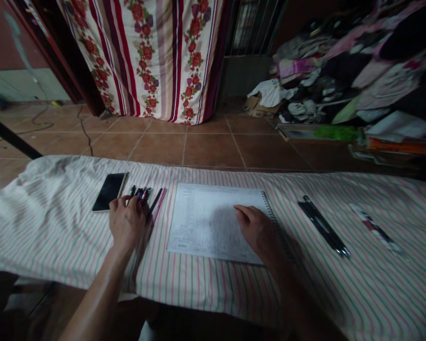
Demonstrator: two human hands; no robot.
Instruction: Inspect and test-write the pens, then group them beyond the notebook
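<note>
My left hand (128,220) is over a small bunch of pens (144,194) on the left of the striped cloth, its fingers curled down around their near ends. Just right of it lie a black pen (155,201) and a pink pen (159,203), side by side. A dark-screened phone (110,192) is close on its left. My right hand (257,229) rests on the right part of a spiral notebook (206,227), whose open page is pale and printed along the left side. Its index finger reaches out over the page, and nothing shows in its grasp.
Two black pens (323,227) lie right of the notebook, with a white-and-dark pen (376,229) farther right. The striped cloth (213,289) covers the surface. Beyond are a tiled floor (163,142), a floral curtain (163,57) and heaped clothes (386,76).
</note>
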